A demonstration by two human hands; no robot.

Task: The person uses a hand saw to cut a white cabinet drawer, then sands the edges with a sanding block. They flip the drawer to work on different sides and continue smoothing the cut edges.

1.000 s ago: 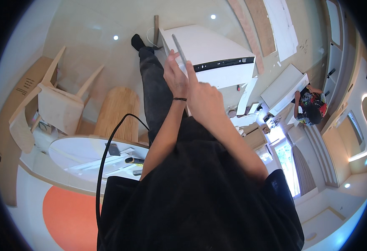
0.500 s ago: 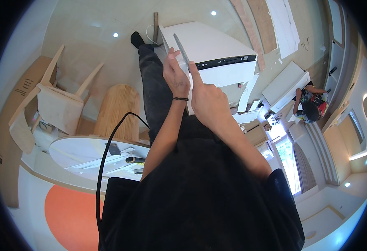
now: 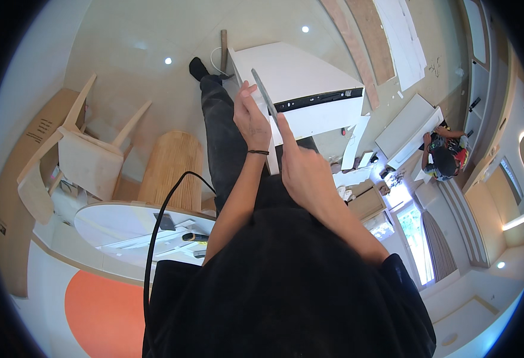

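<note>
The right hand [image 3: 305, 169] grips a slim, grey metal bar [image 3: 262, 88] slanting forward-left beside the left hand [image 3: 252, 125], whose hold is unclear.

One black top [image 3: 292, 292], plain, with loose short sleeves [image 3: 404, 283] that leave the forearms bare; one thin black wristband [image 3: 258, 152] at the wrist of the left hand [image 3: 253, 122]. Trousers [image 3: 214, 125], dark grey, creased, slightly faded; black foot covering [image 3: 198, 69], sock or shoe unclear. One smooth black cable [image 3: 154, 238], looping beside the left sleeve.
</note>
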